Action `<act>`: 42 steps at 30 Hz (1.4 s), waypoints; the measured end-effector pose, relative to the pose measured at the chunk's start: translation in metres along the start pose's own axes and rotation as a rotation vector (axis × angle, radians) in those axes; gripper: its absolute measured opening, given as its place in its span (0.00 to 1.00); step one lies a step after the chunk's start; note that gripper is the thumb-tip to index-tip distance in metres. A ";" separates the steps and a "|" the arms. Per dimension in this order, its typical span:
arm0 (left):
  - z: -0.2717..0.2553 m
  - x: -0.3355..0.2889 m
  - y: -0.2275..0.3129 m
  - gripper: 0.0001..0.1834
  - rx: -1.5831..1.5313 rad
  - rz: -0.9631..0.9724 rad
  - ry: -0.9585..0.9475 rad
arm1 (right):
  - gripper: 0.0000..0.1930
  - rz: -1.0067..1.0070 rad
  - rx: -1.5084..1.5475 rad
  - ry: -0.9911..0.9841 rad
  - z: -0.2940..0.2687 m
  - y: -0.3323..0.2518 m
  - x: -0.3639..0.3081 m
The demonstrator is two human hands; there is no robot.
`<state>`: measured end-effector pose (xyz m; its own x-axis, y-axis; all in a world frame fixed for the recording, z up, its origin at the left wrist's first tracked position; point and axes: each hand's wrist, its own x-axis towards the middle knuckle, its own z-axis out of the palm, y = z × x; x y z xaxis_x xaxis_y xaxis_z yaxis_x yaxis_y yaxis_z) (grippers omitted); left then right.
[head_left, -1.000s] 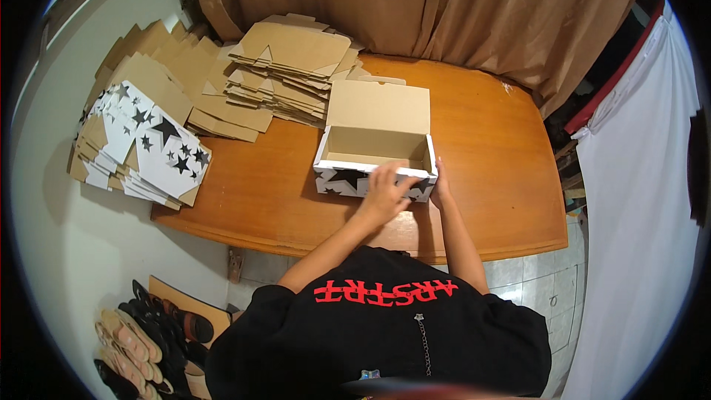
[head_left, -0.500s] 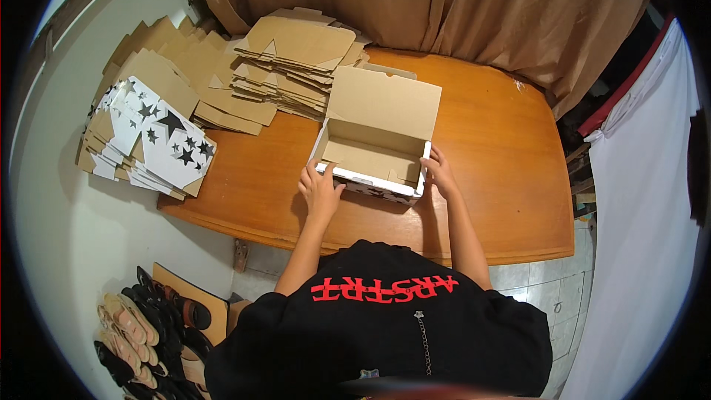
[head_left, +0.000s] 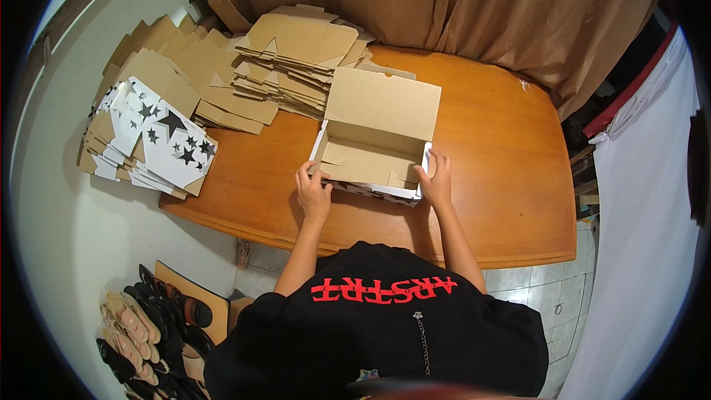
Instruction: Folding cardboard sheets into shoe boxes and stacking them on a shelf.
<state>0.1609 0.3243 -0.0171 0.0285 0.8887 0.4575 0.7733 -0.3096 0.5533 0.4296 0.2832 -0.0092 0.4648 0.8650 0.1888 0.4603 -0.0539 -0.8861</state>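
Observation:
A cardboard box (head_left: 378,161) stands upright on the table in front of me, brown inside, with white outer faces printed with black stars. Its lid (head_left: 385,100) is raised and leans away from me at the far side. My left hand (head_left: 314,191) grips the near left corner, thumb toward the front face and fingers along the left side. Around the near right corner, my right hand (head_left: 437,176) is closed, with its thumb at the rim and its fingers on the outside of the right wall. The inside of the box shows only bare cardboard.
Flattened brown cardboard boxes (head_left: 296,44) are piled at the back of the wooden table (head_left: 496,170). More star-printed flat boxes (head_left: 167,133) lie at its left end. A brown curtain (head_left: 511,15) hangs behind. Shoes (head_left: 133,322) stand low on the left; a white cloth (head_left: 648,178) hangs right.
Both hands have shifted slightly on the box corners, the left one a little to the left. The white strip along the box's near rim now shows less.

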 end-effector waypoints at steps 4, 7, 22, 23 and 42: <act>0.001 0.001 0.001 0.17 0.040 0.046 0.023 | 0.16 -0.315 -0.294 -0.073 -0.015 -0.008 -0.012; 0.000 0.005 -0.010 0.16 -0.050 0.065 -0.009 | 0.16 -0.322 -0.368 -0.311 -0.026 -0.021 -0.023; 0.007 0.013 -0.013 0.07 -0.014 0.111 0.025 | 0.10 -0.498 -0.379 0.081 -0.015 0.010 -0.025; 0.009 0.013 -0.014 0.07 -0.015 0.111 0.024 | 0.10 -0.497 -0.380 0.082 -0.014 0.011 -0.026; 0.050 0.011 -0.011 0.16 -0.373 -0.289 0.128 | 0.30 -0.207 -0.250 -0.071 0.011 0.014 0.035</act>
<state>0.1843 0.3540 -0.0532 -0.2500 0.9149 0.3171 0.4577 -0.1769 0.8714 0.4443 0.3181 -0.0192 0.2919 0.9025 0.3166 0.7148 0.0140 -0.6992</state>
